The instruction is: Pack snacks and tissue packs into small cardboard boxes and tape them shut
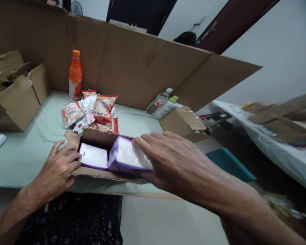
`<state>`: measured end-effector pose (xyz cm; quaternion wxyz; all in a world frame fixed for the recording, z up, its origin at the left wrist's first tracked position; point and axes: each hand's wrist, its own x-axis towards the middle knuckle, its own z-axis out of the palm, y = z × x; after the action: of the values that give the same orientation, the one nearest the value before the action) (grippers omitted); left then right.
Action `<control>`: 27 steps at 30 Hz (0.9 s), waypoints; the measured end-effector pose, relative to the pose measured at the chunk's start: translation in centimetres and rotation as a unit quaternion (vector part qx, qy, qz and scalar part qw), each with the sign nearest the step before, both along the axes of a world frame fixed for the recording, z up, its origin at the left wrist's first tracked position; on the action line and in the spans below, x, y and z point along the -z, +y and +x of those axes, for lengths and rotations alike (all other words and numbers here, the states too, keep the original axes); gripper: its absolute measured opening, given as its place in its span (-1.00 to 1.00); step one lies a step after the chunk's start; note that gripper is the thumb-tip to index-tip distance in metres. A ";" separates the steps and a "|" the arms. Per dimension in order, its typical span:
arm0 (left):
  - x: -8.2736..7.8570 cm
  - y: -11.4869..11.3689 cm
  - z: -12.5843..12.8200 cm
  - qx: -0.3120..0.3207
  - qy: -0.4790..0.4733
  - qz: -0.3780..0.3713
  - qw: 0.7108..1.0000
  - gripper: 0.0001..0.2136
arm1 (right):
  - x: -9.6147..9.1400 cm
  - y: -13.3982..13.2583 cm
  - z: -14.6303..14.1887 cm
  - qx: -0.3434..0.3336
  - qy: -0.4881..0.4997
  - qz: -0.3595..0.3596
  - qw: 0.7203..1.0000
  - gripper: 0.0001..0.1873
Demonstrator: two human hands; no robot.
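Note:
A small open cardboard box sits at the table's near edge. Inside its left part lies a white pack of tissues with purple edging. My right hand grips a second white and purple tissue pack, thumb and fingers around its right end; this pack sits tilted and higher than the other, partly within the box. At the box's left end, my left hand holds the cardboard wall, fingertips reaching over the rim beside the first pack. The box's right end is hidden behind my right hand.
Behind the box lie several red and white snack packets and an orange bottle. Cardboard boxes stand left. A clear bottle leans near another carton. A tall cardboard screen borders the back.

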<state>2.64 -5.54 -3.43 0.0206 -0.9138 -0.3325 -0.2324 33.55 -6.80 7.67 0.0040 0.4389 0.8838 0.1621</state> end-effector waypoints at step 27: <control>2.4 -1.4 -0.1 -0.075 -0.232 -0.060 0.968 -0.40 | 6.1 0.6 2.8 0.037 0.349 -0.347 0.870 -0.64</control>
<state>2.50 -6.92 -5.84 -0.0945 -0.8068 -0.4091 -0.4156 36.36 -6.19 1.59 -0.1471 0.4694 0.8101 -0.3189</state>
